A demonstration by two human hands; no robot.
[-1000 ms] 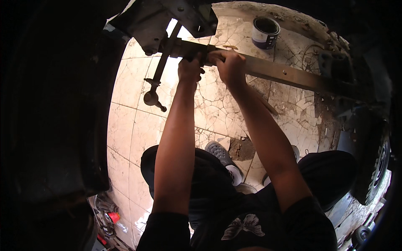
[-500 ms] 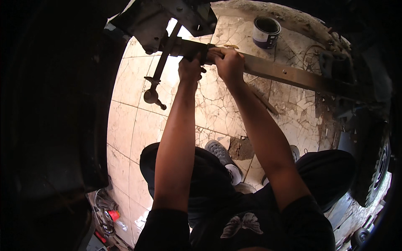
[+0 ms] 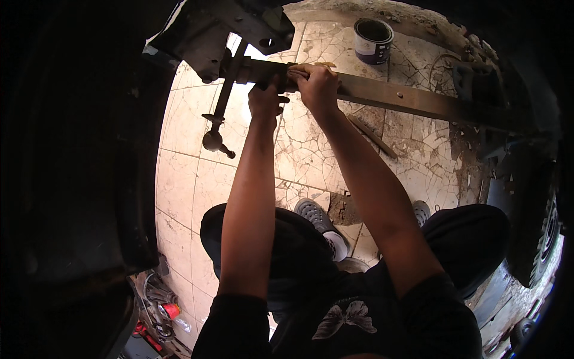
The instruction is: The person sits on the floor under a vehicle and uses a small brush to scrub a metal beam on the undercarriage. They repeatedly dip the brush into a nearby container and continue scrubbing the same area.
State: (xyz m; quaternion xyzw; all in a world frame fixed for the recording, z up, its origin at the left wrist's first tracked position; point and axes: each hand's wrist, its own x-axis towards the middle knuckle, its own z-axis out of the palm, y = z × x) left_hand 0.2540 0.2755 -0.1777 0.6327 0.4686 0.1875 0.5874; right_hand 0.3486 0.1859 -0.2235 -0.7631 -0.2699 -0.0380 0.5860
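A long metal bar point(image 3: 418, 107) runs from the right into a dark metal sleeve point(image 3: 258, 72) in front of me. My left hand point(image 3: 265, 107) is closed at the underside of that sleeve, its fingers curled up and partly hidden in shadow. Over the place where bar and sleeve meet, my right hand point(image 3: 318, 88) bends its fingers together onto the metal; what lies under the fingertips is hard to see. Left of the hands, a dark rod point(image 3: 226, 96) crosses the sleeve and ends in a ball joint point(image 3: 212, 141). Above hangs a dark bracket point(image 3: 239, 36) with holes.
A paint can point(image 3: 373, 42) stands on the cracked tile floor point(image 3: 185, 173) beyond the bar. Below the bar lies a thin strip point(image 3: 373, 136). A toothed wheel point(image 3: 544, 239) is at the right rim, and cables with a red item point(image 3: 171, 310) sit lower left.
The view has shifted a little, so the bar and can appear farther left. My right fingers have drawn closer together on the sleeve's end. My left hand stays under the sleeve.
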